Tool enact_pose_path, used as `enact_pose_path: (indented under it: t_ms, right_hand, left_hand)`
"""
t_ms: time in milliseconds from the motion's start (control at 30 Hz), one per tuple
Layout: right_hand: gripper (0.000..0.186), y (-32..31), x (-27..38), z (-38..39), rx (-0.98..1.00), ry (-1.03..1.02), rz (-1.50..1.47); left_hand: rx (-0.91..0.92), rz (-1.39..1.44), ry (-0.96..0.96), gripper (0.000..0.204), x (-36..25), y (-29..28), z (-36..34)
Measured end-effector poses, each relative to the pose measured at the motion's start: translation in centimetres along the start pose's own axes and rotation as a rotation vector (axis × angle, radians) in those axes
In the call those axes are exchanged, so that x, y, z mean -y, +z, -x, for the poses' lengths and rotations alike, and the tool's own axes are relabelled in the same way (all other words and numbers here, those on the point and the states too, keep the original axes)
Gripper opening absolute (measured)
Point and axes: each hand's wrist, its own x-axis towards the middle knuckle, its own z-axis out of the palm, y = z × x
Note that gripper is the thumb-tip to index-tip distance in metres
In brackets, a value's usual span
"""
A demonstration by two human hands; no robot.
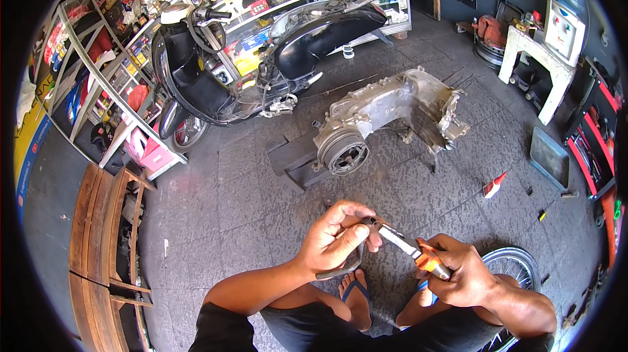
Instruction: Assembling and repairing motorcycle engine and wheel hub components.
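My left hand (332, 239) is closed around a dark, curved metal lever (355, 264), whose bent rod runs down below the palm. In my right hand (466, 275) is an orange-handled ratchet (400, 242) with a silver shank. The far end of the ratchet meets the dark end of the lever at my left fingertips; whether it is seated there I cannot tell. Beyond my hands, a grey metal engine case (373, 107) with a round drum on its near end rests on the floor.
A partly stripped black scooter (203, 77) stands at the back left before stocked shelves. At left is a wooden bench (91, 221). A spoked wheel (523, 264) lies by my right knee. A red-and-white tube (495, 184), blue-grey tray (549, 157) and red tool rack (592, 136) are rightward.
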Motion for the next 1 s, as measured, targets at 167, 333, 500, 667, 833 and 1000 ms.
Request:
enact_pose_path:
  t_ms: [167,333,500,667,833,1000]
  right_hand:
    - [0.028,0.0,0.1,0.1,0.035,-0.004,-0.039]
    - [0.028,0.1,0.3,0.1,0.071,0.021,-0.138]
    - [0.026,0.1,0.4,0.0,0.086,-0.011,-0.143]
    - [0.024,0.2,0.5,0.1,0.094,0.022,-0.166]
    - [0.023,0.3,0.7,0.4,0.140,0.132,-0.273]
    - [0.020,0.6,0.7,0.6,0.188,0.089,-0.258]
  left_hand:
    - [-0.089,-0.017,0.115,0.021,0.1,0.1,-0.3]
    - [0.003,0.490,-0.075,0.026,-0.7,0.4,0.0]
    - [-0.002,0.427,-0.125,0.028,-1.0,0.3,0.1]
    - [0.033,0.434,-0.108,0.021,-0.9,0.0,0.2]
    - [0.031,0.329,0.024,0.018,-0.6,-0.4,-0.2]
    - [0.112,0.075,0.265,0.022,-0.7,-0.8,-0.4]
